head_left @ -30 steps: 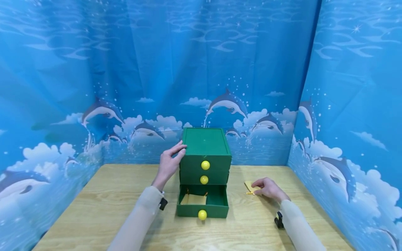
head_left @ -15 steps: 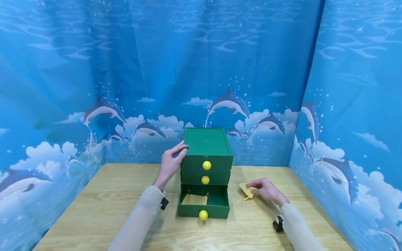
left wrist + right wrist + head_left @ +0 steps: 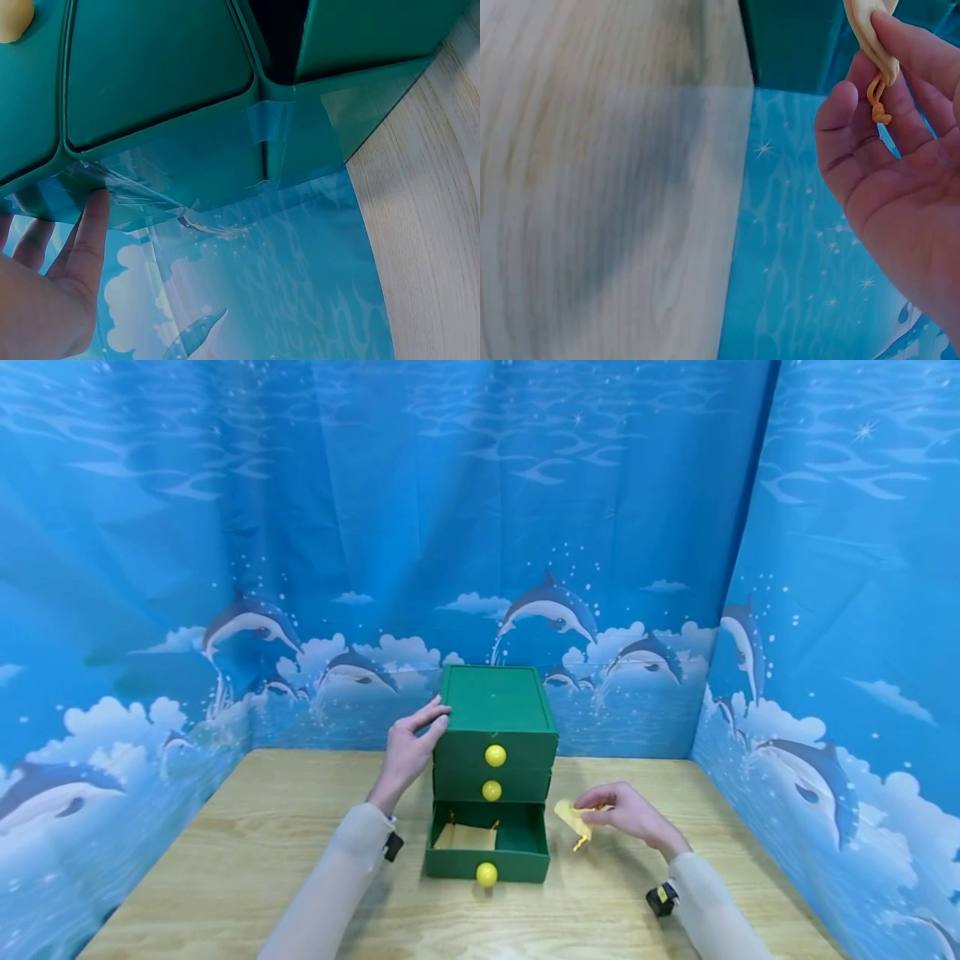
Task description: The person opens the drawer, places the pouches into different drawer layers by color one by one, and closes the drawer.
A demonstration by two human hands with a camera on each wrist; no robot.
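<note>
A green cabinet of drawers (image 3: 495, 697) with round yellow knobs stands mid-table. Its bottom drawer (image 3: 517, 867) is pulled out, and a beige drawstring pouch (image 3: 467, 837) lies in the left part of it. My left hand (image 3: 408, 747) rests against the cabinet's upper left side; in the left wrist view the fingertips (image 3: 97, 201) touch the green side wall. Right of the drawer, my right hand (image 3: 630, 817) pinches a yellowish drawstring pouch (image 3: 572, 818) between thumb and fingers. An orange knotted cord (image 3: 882, 114) dangles from that pouch in the right wrist view.
The wooden table (image 3: 300, 835) spreads out on both sides of the cabinet. Behind and to the right hangs a blue dolphin-print curtain (image 3: 375, 527). Clear tape (image 3: 270, 124) runs along the cabinet's side. The upper two drawers are pushed in.
My right hand has lifted the pouch off the table and carried it left, closer to the pulled-out drawer. The left hand has kept its place on the cabinet.
</note>
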